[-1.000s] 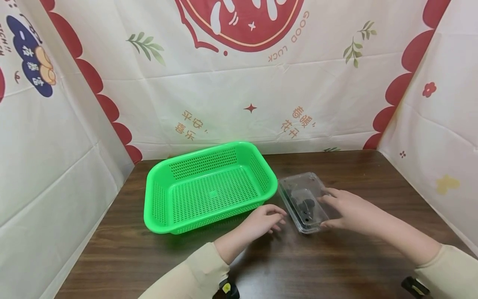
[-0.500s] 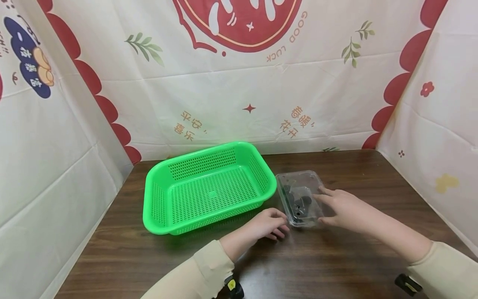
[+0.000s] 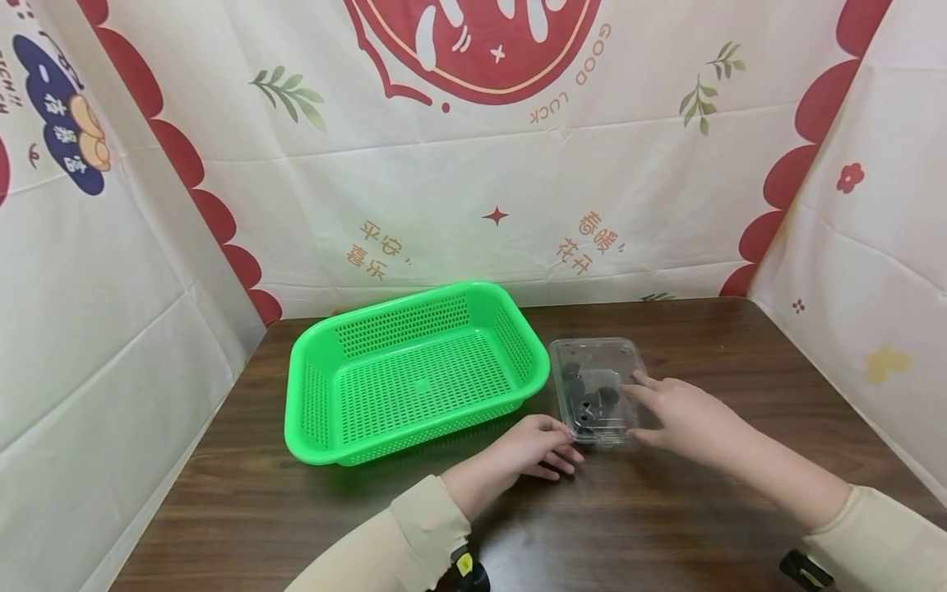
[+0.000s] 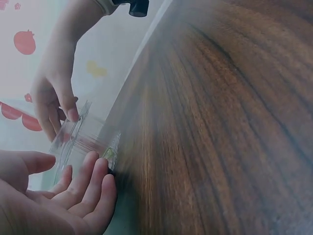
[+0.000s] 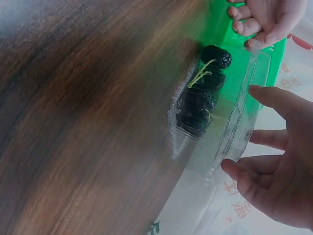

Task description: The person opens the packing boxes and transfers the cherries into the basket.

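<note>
A clear plastic clamshell box [image 3: 596, 386] stands on the table, right of the green basket. Through its wall in the right wrist view show dark grapes [image 5: 198, 105] with a pale green stem. My right hand [image 3: 684, 418] holds the box's right side; in its wrist view the thumb [image 5: 271, 98] and fingertips lie spread along the lid's rim. At the near left corner is my left hand [image 3: 534, 450], its thumb and forefinger right at the edge. Its fingers [image 4: 80, 191] are loosely bent, apart from the thumb, in the left wrist view.
The green perforated basket [image 3: 418, 386] sits close to the box's left side, with nothing in it. Dark wooden table [image 3: 651, 526] extends in front of both hands. Printed white cloth [image 3: 444, 181] hangs behind and along both sides.
The box has turned from a slant to nearly square with the table and shifted slightly away and left. The right hand moved with it; the left hand came right, to its near corner.
</note>
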Demonstrator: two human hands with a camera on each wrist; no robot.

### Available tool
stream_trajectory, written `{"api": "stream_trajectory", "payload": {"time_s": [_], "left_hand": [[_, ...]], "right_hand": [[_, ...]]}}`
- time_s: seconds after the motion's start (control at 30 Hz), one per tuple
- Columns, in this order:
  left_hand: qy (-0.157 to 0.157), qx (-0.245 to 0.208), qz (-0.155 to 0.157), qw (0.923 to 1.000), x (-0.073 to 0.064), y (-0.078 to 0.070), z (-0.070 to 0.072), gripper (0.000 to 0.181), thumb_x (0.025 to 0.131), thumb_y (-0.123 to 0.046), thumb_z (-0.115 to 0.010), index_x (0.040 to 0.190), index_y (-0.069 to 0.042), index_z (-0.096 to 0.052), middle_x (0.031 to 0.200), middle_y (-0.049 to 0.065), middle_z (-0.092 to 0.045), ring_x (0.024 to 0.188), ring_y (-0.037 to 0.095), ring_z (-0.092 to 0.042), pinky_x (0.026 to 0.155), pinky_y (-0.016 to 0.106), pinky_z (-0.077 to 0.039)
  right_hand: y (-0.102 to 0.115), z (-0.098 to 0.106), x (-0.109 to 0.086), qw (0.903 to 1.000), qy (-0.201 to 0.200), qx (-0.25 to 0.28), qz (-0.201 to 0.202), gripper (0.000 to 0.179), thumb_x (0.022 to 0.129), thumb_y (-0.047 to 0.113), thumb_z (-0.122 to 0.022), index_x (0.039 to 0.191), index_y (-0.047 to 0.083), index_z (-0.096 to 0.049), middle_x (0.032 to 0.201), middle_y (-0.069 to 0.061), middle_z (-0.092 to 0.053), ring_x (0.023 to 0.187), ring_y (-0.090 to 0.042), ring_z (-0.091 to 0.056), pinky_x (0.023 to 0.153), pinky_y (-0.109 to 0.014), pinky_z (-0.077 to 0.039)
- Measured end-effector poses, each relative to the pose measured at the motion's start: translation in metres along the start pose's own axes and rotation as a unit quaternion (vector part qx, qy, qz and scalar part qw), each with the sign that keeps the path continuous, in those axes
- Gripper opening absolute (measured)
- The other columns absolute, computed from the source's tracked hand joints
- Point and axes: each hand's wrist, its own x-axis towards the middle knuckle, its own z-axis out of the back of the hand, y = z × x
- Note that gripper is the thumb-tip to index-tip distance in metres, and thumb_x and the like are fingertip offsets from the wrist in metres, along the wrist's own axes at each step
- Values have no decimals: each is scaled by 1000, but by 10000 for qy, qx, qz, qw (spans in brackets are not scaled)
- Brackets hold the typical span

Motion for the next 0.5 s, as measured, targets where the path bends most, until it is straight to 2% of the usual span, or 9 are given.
{"api": "stream_trajectory", "payload": {"time_s": [0.2,0.33,0.5], "left_hand": [[-46,-173,27,9998,1,1,-2,14,98,-14,-55,104,-4,-62,87,12,-73,74,20,-69,63,35,-56],[-128,-303,4,9995,2,2,-3,13,100,-16,-54,104,-5,-60,87,11,-73,72,18,-68,63,35,-56],[-217,-351,-30,9991,3,2,-3,11,100,-15,-53,102,-6,-59,86,12,-73,69,16,-67,62,34,-55]], "right_hand": [[2,-2,-4,9986,-155,-509,-25,65,79,42,-79,127,2,-63,130,-29,-56,108,-44,-60,84,-57,-48],[2,-2,-5,9980,-257,-578,41,64,78,43,-78,125,2,-64,128,-27,-57,109,-44,-58,86,-57,-47],[-1,-1,-7,9961,-376,-725,318,61,76,41,-80,122,3,-66,123,-24,-60,106,-41,-58,86,-55,-47]]}}
